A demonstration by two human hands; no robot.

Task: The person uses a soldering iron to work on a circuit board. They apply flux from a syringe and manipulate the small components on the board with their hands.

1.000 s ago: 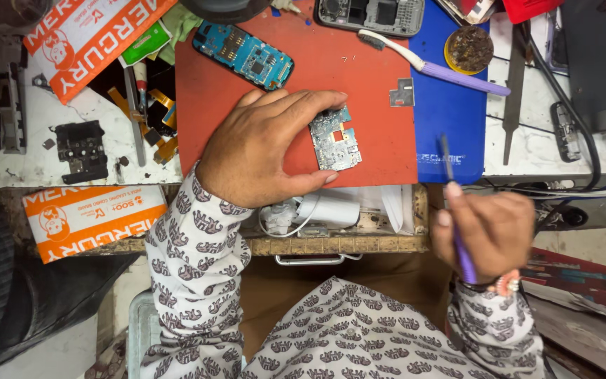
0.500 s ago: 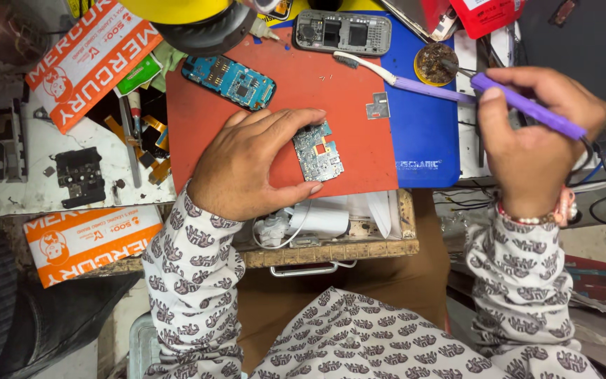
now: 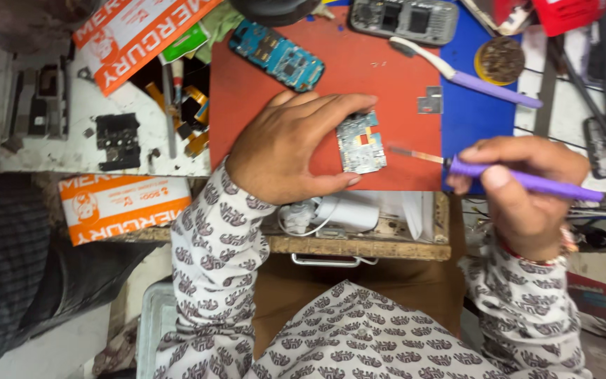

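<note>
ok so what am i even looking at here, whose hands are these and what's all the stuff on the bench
This is a single camera worn on a person's head, looking down at their own two bare hands over a cluttered repair bench.

The left hand pins a small phone circuit board against a red work mat, fingers arched over it. The right hand grips a purple-handled tool like a pen; its thin metal tip points at the board's right edge.

Around them lie a blue circuit board, a grey phone housing, a toothbrush with a purple handle resting across a blue mat, a small round tin, and orange printed boxes. A white charger sits in a tray below the bench edge.
</note>
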